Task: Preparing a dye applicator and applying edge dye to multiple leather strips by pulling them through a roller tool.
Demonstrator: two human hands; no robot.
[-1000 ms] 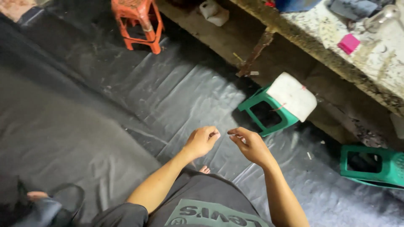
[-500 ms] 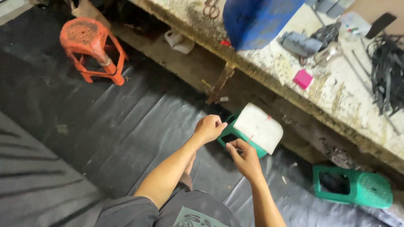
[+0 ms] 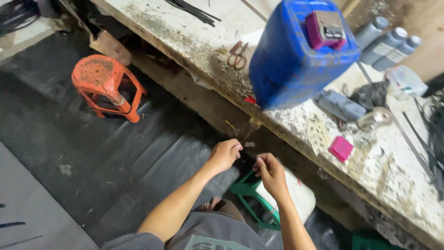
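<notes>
our view swings up from the dark floor sheet [image 3: 115,157] toward the table [image 3: 397,185], so the blue jerrycan [image 3: 296,51], the scissors [image 3: 237,54] and the small pink block [image 3: 341,148] now come into sight, where a moment ago we saw mostly the sheet and two green stools. our left hand [image 3: 224,155] and right hand [image 3: 271,175] keep close together in front of us, as before, each with its grip pinched shut, fingertips to thumb, and the two nearly touching. whatever we pinch is too fine to make out; it may be a thin strand between the two grips, but we cannot tell. the hands now hang over the green stool [image 3: 252,196] with its white pad [image 3: 300,199], just below the table edge. the orange stool [image 3: 106,85] stands well apart to the left. we judge the fine handwork goes on unchanged while only our head lifts.
</notes>
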